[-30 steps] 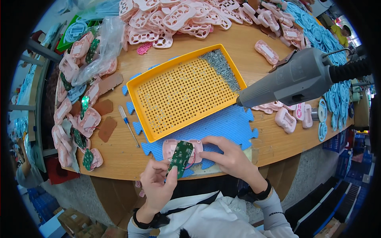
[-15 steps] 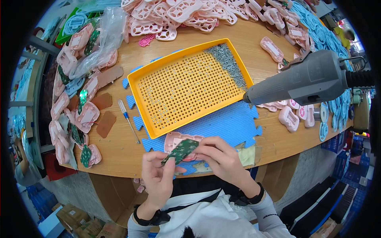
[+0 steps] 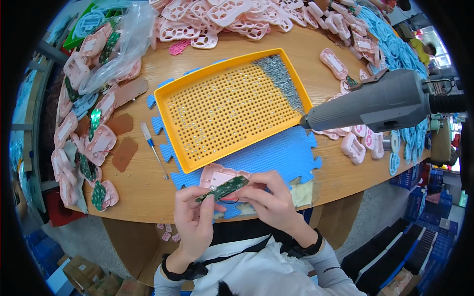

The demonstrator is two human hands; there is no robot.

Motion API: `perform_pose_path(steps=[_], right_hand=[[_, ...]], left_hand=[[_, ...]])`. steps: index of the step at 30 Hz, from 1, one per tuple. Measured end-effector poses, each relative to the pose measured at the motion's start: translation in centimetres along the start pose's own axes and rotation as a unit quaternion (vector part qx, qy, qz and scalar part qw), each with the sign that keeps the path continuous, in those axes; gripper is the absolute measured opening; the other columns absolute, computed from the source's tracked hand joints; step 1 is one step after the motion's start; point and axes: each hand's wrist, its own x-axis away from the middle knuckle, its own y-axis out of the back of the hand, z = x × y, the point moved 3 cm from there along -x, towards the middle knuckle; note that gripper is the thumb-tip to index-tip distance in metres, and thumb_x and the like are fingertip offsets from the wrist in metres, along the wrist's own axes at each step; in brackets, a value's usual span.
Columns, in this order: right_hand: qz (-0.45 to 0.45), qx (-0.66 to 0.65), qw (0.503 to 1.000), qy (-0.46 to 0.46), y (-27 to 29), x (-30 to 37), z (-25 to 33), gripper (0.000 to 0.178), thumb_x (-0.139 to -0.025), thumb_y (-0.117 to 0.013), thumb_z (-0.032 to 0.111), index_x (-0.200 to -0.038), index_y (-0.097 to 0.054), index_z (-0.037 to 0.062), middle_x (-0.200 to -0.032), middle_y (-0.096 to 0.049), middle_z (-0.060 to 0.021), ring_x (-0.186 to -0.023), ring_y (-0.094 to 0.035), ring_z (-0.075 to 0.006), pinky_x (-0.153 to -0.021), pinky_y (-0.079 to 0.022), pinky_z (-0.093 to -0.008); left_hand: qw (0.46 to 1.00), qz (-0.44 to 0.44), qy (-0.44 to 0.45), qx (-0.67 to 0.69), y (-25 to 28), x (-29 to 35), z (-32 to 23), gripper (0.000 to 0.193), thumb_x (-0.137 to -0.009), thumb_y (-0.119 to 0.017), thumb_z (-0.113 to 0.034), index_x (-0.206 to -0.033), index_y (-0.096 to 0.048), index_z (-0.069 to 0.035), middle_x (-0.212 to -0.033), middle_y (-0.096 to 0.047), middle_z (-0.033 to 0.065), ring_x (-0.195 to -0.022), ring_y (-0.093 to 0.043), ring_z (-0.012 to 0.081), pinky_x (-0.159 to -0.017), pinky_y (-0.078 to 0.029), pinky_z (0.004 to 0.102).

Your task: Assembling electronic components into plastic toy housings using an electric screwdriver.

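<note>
I am seeing: circuit board (image 3: 223, 188) green | shell (image 3: 217, 175) pink | perforated tray (image 3: 232, 106) yellow | foam mat (image 3: 276, 155) blue | tool (image 3: 375, 106) grey

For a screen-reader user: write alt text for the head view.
Both hands, left hand and right hand, hold a green circuit board over a pink plastic shell on a blue foam mat, beside a yellow perforated tray.

We wear a white top with pale grey sleeves ending in dark cuffs. A black band circles each wrist below our bare hands (image 3: 195, 222), at six o'clock.
</note>
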Motion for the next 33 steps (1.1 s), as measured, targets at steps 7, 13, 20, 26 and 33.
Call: perform_pose_path(steps=[7,13,20,26,33], right_hand=[[-0.052,0.052,0.997,-0.014,-0.1,2.4,-0.5,0.03,-0.063,-0.069,-0.009,-0.089,-0.069,0.0054,-0.091,-0.055,-0.0079,-0.076,-0.055,-0.0202,-0.065,-0.048,-0.0276],[-0.111,0.028,0.993,-0.033,-0.3,3.5,-0.9,0.028,-0.067,-0.071,-0.009,-0.093,-0.067,0.0002,-0.098,-0.056,-0.0121,-0.084,-0.06,-0.021,-0.07,-0.055,-0.0266],[-0.093,0.056,0.994,-0.001,0.0,3.1,-1.1,0.027,-0.065,-0.075,-0.002,-0.091,-0.068,0.0007,-0.1,-0.059,-0.0122,-0.087,-0.06,-0.024,-0.07,-0.054,-0.0281],[-0.061,0.071,0.995,0.027,0.5,2.6,-0.9,0.029,-0.064,-0.076,0.001,-0.092,-0.069,0.0027,-0.103,-0.061,-0.012,-0.088,-0.06,-0.0259,-0.075,-0.05,-0.0327],[-0.007,0.094,0.994,0.048,0.9,2.6,-0.9,0.034,-0.064,-0.075,0.005,-0.097,-0.068,0.0052,-0.108,-0.06,-0.012,-0.09,-0.059,-0.0261,-0.076,-0.049,-0.0332]], left_hand=[[0.975,0.023,-0.084,-0.205,-0.6,-0.1,0.1,0.02,-0.083,-0.06,0.001,-0.103,-0.053,0.0,-0.095,-0.062,0.0129,-0.086,-0.062,0.021,-0.073,-0.049,0.0315],[0.901,0.063,-0.237,-0.357,-1.3,-1.6,-0.9,0.026,-0.074,-0.067,0.002,-0.098,-0.06,-0.002,-0.101,-0.062,0.0122,-0.1,-0.056,0.031,-0.09,-0.041,0.0394],[0.94,0.044,-0.179,-0.288,-0.6,-1.1,0.8,0.018,-0.081,-0.059,0.005,-0.099,-0.054,0.002,-0.107,-0.06,0.0171,-0.097,-0.058,0.0262,-0.082,-0.047,0.0327],[0.95,0.029,-0.163,-0.263,-0.5,-1.0,0.9,0.018,-0.08,-0.061,0.004,-0.097,-0.055,0.002,-0.103,-0.062,0.0169,-0.092,-0.06,0.0275,-0.08,-0.047,0.0341],[0.966,-0.016,-0.123,-0.226,-0.2,-1.1,1.2,0.02,-0.078,-0.064,0.004,-0.096,-0.057,0.001,-0.096,-0.065,0.0149,-0.087,-0.061,0.0299,-0.078,-0.047,0.0355]])
